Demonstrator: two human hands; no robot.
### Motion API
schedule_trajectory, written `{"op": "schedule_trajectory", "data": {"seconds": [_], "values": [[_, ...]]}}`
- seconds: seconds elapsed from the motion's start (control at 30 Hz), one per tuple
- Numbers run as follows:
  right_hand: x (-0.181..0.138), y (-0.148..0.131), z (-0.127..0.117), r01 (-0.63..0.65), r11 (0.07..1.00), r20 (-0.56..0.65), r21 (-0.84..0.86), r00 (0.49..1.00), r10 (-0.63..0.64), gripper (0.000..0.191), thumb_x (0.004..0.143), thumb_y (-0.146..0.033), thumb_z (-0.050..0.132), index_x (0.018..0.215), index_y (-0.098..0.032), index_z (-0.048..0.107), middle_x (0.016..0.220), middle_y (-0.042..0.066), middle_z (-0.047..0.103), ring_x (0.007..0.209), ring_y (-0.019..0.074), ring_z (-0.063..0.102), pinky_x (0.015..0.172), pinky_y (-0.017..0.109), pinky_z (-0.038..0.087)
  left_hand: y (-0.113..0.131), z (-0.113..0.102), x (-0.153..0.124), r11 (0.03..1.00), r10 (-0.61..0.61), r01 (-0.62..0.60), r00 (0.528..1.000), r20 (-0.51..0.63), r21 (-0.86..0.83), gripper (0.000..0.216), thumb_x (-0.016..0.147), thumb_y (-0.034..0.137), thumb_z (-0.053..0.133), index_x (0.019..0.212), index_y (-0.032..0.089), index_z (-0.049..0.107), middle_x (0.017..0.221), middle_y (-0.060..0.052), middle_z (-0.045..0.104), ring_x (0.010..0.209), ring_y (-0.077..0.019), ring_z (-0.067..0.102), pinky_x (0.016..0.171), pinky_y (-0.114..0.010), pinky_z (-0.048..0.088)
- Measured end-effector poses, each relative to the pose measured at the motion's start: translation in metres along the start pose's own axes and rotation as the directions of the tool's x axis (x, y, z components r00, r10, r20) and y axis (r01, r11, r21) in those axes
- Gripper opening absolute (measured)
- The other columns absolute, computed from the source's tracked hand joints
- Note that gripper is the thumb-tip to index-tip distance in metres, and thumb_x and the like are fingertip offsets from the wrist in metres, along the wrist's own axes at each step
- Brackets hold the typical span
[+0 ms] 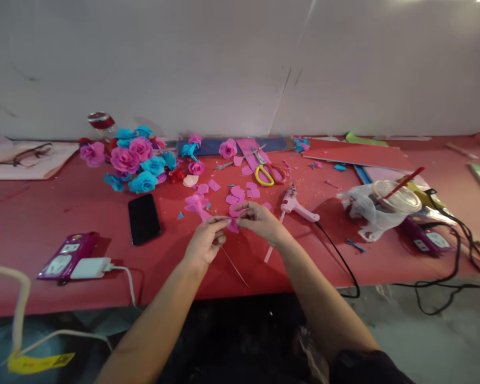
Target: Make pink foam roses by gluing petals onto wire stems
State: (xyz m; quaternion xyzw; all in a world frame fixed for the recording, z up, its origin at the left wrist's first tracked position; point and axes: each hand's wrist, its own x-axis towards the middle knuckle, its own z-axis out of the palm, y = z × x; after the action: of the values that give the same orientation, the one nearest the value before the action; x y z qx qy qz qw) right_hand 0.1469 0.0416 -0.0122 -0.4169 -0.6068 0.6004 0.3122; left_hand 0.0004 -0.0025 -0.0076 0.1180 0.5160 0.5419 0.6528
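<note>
2 hands, left hand (205, 241) and right hand (260, 221), fingers pinched on pink petal (233, 225) and thin wire (234, 265), above red table (44, 213), near glue gun (298, 205), phone (144, 218).

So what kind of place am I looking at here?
Most likely a handicraft workbench for making paper flowers. A red table holds a heap of finished pink and blue paper roses, a glue gun, yellow-handled scissors and loose pink petals.
</note>
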Motion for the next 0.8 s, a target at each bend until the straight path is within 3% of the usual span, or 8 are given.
{"op": "schedule_trajectory", "data": {"seconds": [0.07, 0.13, 0.23, 0.3, 0.4, 0.53, 0.67, 0.8], "values": [[-0.002, -0.001, -0.015, 0.036, 0.98, -0.015, -0.195, 0.999, -0.04, 0.03, 0.074, -0.019, 0.06, 0.103, -0.017, 0.057, 0.072, -0.001, 0.064, 0.066, 0.0133, 0.06, 0.067, 0.028, 0.047, -0.001, -0.005, 0.001, 0.995, -0.006, 0.007, 1.0, -0.014, 0.096, 0.024, 0.051, 0.008, 0.08, 0.065, 0.013, 0.061, 0.052, 0.006, 0.051, 0.038, 0.0007, 0.031, 0.036, -0.014, 0.021], [-0.01, -0.002, -0.037, 0.052, 0.87, -0.128, -0.49, 0.983, -0.131, 0.031, 0.076, -0.016, 0.055, 0.107, -0.017, 0.059, 0.084, 0.004, 0.068, 0.075, 0.0167, 0.063, 0.074, 0.031, 0.048, 0.0, -0.008, 0.004, 0.986, 0.011, -0.004, 0.999, -0.042, 0.167, 0.024, 0.051, 0.009, 0.08, 0.066, 0.013, 0.061, 0.056, 0.005, 0.054, 0.039, 0.0002, 0.034, 0.037, -0.015, 0.022], [-0.026, -0.001, -0.076, -0.227, 0.457, -0.377, -0.86, 0.886, -0.27, 0.04, 0.076, -0.014, 0.052, 0.116, -0.015, 0.058, 0.111, 0.014, 0.066, 0.104, 0.0293, 0.058, 0.09, 0.044, 0.043, 0.002, -0.01, 0.013, 0.963, 0.06, -0.037, 0.995, -0.078, 0.266, 0.018, 0.056, 0.011, 0.077, 0.064, 0.013, 0.061, 0.055, 0.005, 0.053, 0.039, -0.0006, 0.033, 0.039, -0.017, 0.022], [-0.032, 0.002, -0.098, -0.403, 0.208, -0.443, -0.891, 0.871, -0.211, 0.043, 0.076, -0.017, 0.053, 0.118, -0.013, 0.057, 0.118, 0.019, 0.062, 0.112, 0.0366, 0.054, 0.09, 0.05, 0.041, 0.0, -0.011, 0.02, 0.933, 0.094, -0.056, 0.991, -0.092, 0.356, 0.014, 0.058, 0.011, 0.075, 0.063, 0.013, 0.062, 0.055, 0.004, 0.054, 0.04, -0.0013, 0.033, 0.04, -0.018, 0.021], [-0.029, 0.009, -0.118, -0.419, 0.065, -0.422, -0.905, 0.906, -0.028, 0.039, 0.075, -0.019, 0.053, 0.113, -0.011, 0.06, 0.112, 0.019, 0.063, 0.104, 0.0349, 0.059, 0.085, 0.044, 0.045, -0.004, -0.011, 0.026, 0.874, 0.128, -0.062, 0.986, -0.104, 0.483, 0.011, 0.06, 0.011, 0.073, 0.062, 0.014, 0.063, 0.055, 0.003, 0.055, 0.044, -0.0038, 0.038, 0.042, -0.02, 0.023], [-0.021, 0.016, -0.129, -0.357, 0.128, -0.368, -0.925, 0.927, -0.073, 0.042, 0.072, -0.018, 0.054, 0.113, -0.01, 0.06, 0.112, 0.019, 0.063, 0.095, 0.0304, 0.063, 0.078, 0.038, 0.048, -0.012, -0.016, 0.027, 0.817, 0.167, -0.101, 0.984, -0.064, 0.568, 0.011, 0.06, 0.011, 0.072, 0.067, 0.015, 0.064, 0.059, 0.002, 0.059, 0.055, -0.0086, 0.05, 0.05, -0.021, 0.032], [-0.036, 0.014, -0.131, -0.19, 0.505, -0.355, -0.842, 0.9, -0.253, 0.034, 0.072, -0.024, 0.055, 0.103, -0.011, 0.064, 0.095, 0.013, 0.068, 0.081, 0.0249, 0.064, 0.071, 0.035, 0.05, -0.018, -0.025, 0.03, 0.724, 0.249, -0.183, 0.968, -0.005, 0.665, 0.017, 0.06, 0.014, 0.072, 0.076, 0.016, 0.066, 0.062, 0.002, 0.059, 0.06, -0.0114, 0.053, 0.06, -0.024, 0.04], [-0.062, 0.005, -0.108, -0.008, 0.738, -0.202, -0.675, 0.964, -0.175, 0.032, 0.089, -0.037, 0.045, 0.099, -0.014, 0.065, 0.08, 0.007, 0.068, 0.064, 0.0175, 0.06, 0.058, 0.029, 0.05, -0.02, -0.029, 0.032, 0.607, 0.291, -0.214, 0.956, 0.036, 0.766, 0.02, 0.062, 0.021, 0.072, 0.081, 0.018, 0.066, 0.065, 0.001, 0.061, 0.063, -0.0137, 0.056, 0.062, -0.026, 0.04]]}}
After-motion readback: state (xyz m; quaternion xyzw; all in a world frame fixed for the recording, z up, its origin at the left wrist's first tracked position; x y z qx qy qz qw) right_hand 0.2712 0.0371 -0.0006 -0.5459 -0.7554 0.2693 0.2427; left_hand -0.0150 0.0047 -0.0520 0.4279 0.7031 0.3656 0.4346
